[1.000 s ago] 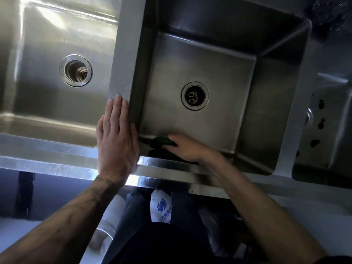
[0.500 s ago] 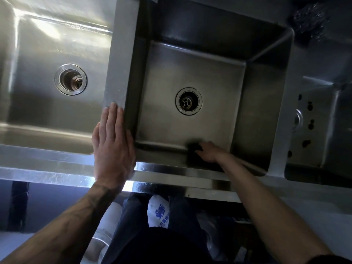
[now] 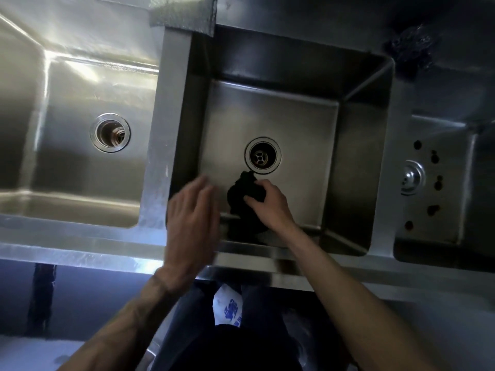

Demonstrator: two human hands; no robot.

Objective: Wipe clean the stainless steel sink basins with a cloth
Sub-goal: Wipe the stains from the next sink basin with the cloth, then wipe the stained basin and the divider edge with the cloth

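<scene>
Two stainless steel basins sit side by side: the left basin and the middle basin, each with a round drain. My right hand is down in the middle basin, shut on a dark bunched cloth that hangs just below the drain. My left hand hovers blurred over the basin's near left corner, fingers apart, holding nothing.
A steel divider separates the two basins. A third basin with an overflow fitting and dark spots lies at the right. A dark scouring pad rests on the back ledge. The front rim runs below.
My right hand has lifted the cloth from the basin's near edge up toward the drain. My left hand has left the divider and moved right over the middle basin.
</scene>
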